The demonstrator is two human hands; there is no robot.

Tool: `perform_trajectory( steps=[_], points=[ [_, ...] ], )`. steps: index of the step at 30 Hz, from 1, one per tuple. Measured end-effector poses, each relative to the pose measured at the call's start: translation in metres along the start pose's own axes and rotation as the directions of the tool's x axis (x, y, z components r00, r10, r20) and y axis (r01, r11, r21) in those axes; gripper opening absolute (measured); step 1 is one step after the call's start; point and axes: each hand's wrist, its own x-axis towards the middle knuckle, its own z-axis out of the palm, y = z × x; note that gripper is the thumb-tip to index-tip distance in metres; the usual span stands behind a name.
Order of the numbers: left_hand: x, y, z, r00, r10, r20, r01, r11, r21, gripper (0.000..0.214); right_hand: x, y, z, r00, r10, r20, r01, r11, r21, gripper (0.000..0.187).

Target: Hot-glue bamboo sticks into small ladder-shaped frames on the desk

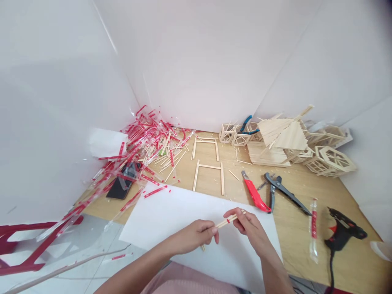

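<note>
A pair of wooden chopsticks (223, 223) with a small red band is held slantwise over a white sheet of paper (165, 216). My left hand (199, 236) is closed round their lower part, and the lower ends poke out beneath it. At the upper end, my right hand (245, 223) pinches the sticks between thumb and fingers, close to the red band. Beyond the paper lie two frames built from sticks, a nearer frame (222, 179) and a farther frame (217, 149). A red utility knife (255, 192) rests by the paper's right corner.
Red-and-clear wrappers (143, 134) and loose sticks pile up at left, partly covering a phone (122, 181). Rightward are grey cutters (286, 192), a wrapped packet (314, 228) and a black glue gun (341, 228). Stick structures (332, 161), blue-handled pliers (246, 124) and a slatted panel (283, 134) stand behind.
</note>
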Motion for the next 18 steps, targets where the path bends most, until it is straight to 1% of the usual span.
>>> perform_trajectory(
  steps=[1, 2, 3, 4, 5, 6, 7, 8, 9, 10, 11, 12, 13, 14, 15, 16, 17, 18],
  points=[
    [-0.003, -0.002, -0.005, 1.0, -0.003, -0.002, 0.003, 1.0, 0.021, 0.045, 0.0, 0.003, -0.004, 0.997, -0.012, -0.07, 0.019, 0.995, 0.101, 0.043],
    [-0.005, -0.004, -0.014, 1.0, 0.001, -0.006, 0.0, 0.999, 0.048, 0.045, 0.001, 0.006, -0.01, 0.984, -0.032, -0.177, 0.071, 0.973, 0.218, 0.041],
    [-0.008, -0.006, -0.026, 1.0, 0.007, -0.021, -0.005, 0.997, 0.08, 0.045, 0.001, 0.008, -0.019, 0.95, -0.053, -0.308, 0.159, 0.931, 0.328, 0.038],
    [-0.01, -0.007, -0.042, 0.999, 0.01, -0.051, -0.004, 0.993, 0.118, 0.045, 0.001, 0.009, -0.029, 0.899, -0.069, -0.433, 0.263, 0.875, 0.407, 0.035],
    [-0.012, -0.007, -0.06, 0.994, 0.003, -0.107, 0.014, 0.988, 0.154, 0.044, 0.0, 0.009, -0.039, 0.842, -0.082, -0.534, 0.364, 0.816, 0.449, 0.032],
    [-0.014, -0.006, -0.082, 0.971, 0.002, -0.239, 0.047, 0.979, 0.199, 0.045, -0.002, 0.008, -0.049, 0.791, -0.09, -0.605, 0.444, 0.765, 0.466, 0.03],
    [-0.015, -0.005, -0.103, 0.899, 0.033, -0.436, 0.09, 0.962, 0.258, 0.046, -0.004, 0.006, -0.058, 0.754, -0.094, -0.65, 0.497, 0.729, 0.47, 0.028],
    [-0.016, -0.002, -0.124, 0.767, 0.12, -0.63, 0.131, 0.932, 0.338, 0.044, -0.007, 0.005, -0.064, 0.731, -0.097, -0.675, 0.528, 0.707, 0.47, 0.027],
    [-0.016, 0.0, -0.141, 0.583, 0.268, -0.767, 0.166, 0.885, 0.435, 0.041, -0.009, 0.004, -0.068, 0.725, -0.097, -0.682, 0.537, 0.699, 0.472, 0.027],
    [-0.017, 0.003, -0.154, 0.397, 0.423, -0.814, 0.216, 0.819, 0.531, 0.044, -0.011, 0.004, -0.069, 0.729, -0.091, -0.678, 0.532, 0.699, 0.479, 0.027],
    [-0.017, 0.006, -0.161, 0.239, 0.542, -0.806, 0.256, 0.765, 0.59, 0.049, -0.013, 0.004, -0.068, 0.74, -0.083, -0.668, 0.519, 0.702, 0.488, 0.028],
    [-0.018, 0.007, -0.161, 0.173, 0.615, -0.77, 0.27, 0.722, 0.637, 0.052, -0.013, 0.006, -0.066, 0.752, -0.074, -0.656, 0.504, 0.705, 0.498, 0.029],
    [-0.018, 0.006, -0.154, 0.199, 0.654, -0.73, 0.251, 0.686, 0.683, 0.051, -0.013, 0.007, -0.063, 0.763, -0.064, -0.643, 0.489, 0.708, 0.51, 0.029],
    [-0.019, 0.004, -0.141, 0.329, 0.658, -0.677, 0.19, 0.656, 0.73, 0.046, -0.012, 0.01, -0.059, 0.772, -0.055, -0.633, 0.476, 0.71, 0.519, 0.03],
    [-0.02, -0.002, -0.123, 0.493, 0.626, -0.604, 0.098, 0.65, 0.754, 0.039, -0.011, 0.012, -0.056, 0.779, -0.044, -0.626, 0.464, 0.712, 0.527, 0.03],
    [-0.02, -0.009, -0.103, 0.679, 0.563, -0.47, -0.016, 0.653, 0.758, 0.034, -0.009, 0.013, -0.053, 0.785, -0.034, -0.619, 0.452, 0.715, 0.533, 0.03],
    [-0.021, -0.018, -0.082, 0.832, 0.483, -0.272, -0.131, 0.648, 0.75, 0.032, -0.007, 0.015, -0.051, 0.793, -0.026, -0.609, 0.437, 0.72, 0.538, 0.03],
    [-0.021, -0.029, -0.062, 0.902, 0.42, -0.103, -0.21, 0.634, 0.744, 0.033, -0.005, 0.015, -0.049, 0.801, -0.019, -0.599, 0.423, 0.727, 0.542, 0.03]
  ],
)
